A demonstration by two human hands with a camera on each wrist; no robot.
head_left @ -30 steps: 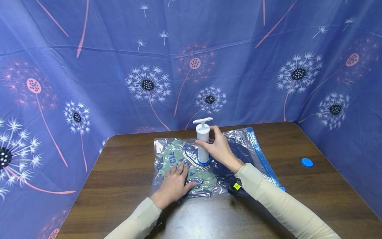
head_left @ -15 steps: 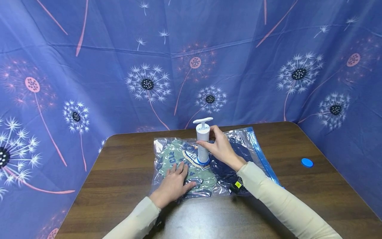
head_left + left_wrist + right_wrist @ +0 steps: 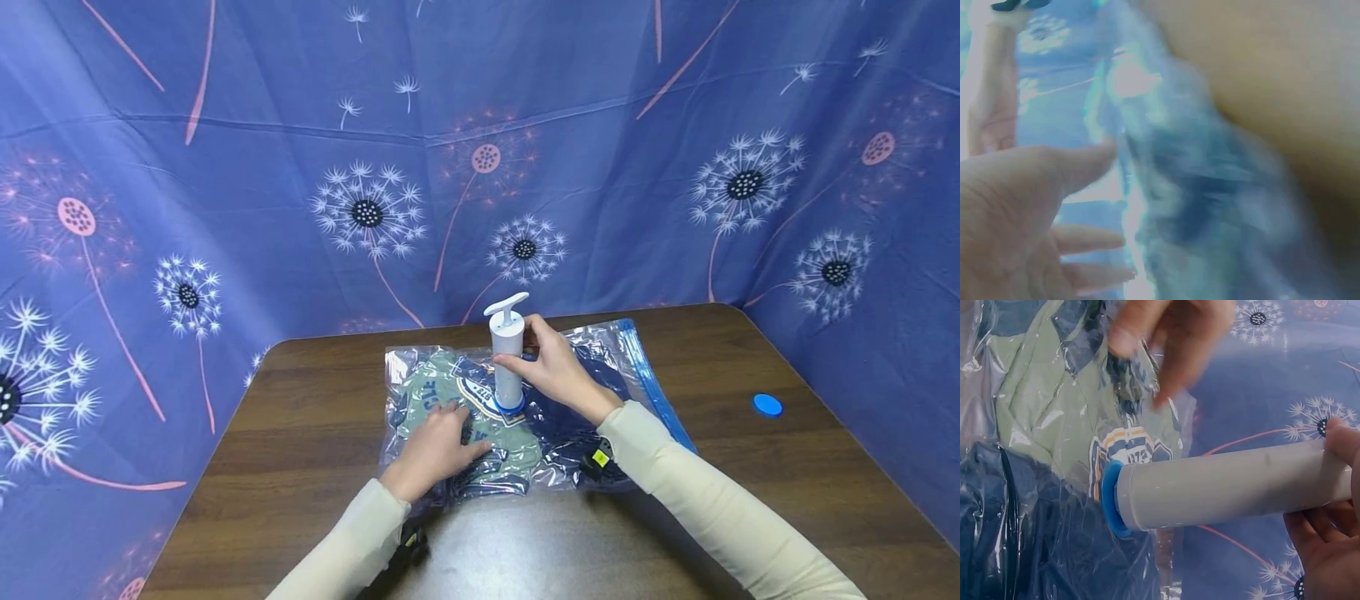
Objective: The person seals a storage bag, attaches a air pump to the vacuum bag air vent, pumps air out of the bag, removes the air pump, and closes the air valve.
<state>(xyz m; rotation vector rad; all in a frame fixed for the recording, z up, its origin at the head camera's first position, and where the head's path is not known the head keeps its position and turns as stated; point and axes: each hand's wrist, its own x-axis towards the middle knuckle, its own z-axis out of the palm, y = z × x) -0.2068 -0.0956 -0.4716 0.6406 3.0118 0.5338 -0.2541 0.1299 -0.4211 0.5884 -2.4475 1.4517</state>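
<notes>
A white hand pump [image 3: 507,343] with a T-shaped handle stands upright on the blue valve [image 3: 1110,503] of a clear plastic storage bag [image 3: 397,362]. My right hand [image 3: 561,372] grips the pump's barrel between thumb and fingers. Inside the bag lie a green printed garment [image 3: 431,383] and a dark navy garment [image 3: 551,425]. Over the near left part of the bag is my left hand [image 3: 431,450]. In the left wrist view this hand [image 3: 1013,212] appears just off the plastic, its thumb and fingers spread and nothing between them.
A round blue cap [image 3: 767,406] lies on the wooden table [image 3: 300,417] to the right. The bag's blue zip edge [image 3: 652,379] runs along its right side. Behind the table hangs a blue curtain [image 3: 450,208] with a dandelion print.
My left hand has risen from lying flat on the bag, its fingers now more bent. The right hand stays on the pump, whose handle has turned slightly.
</notes>
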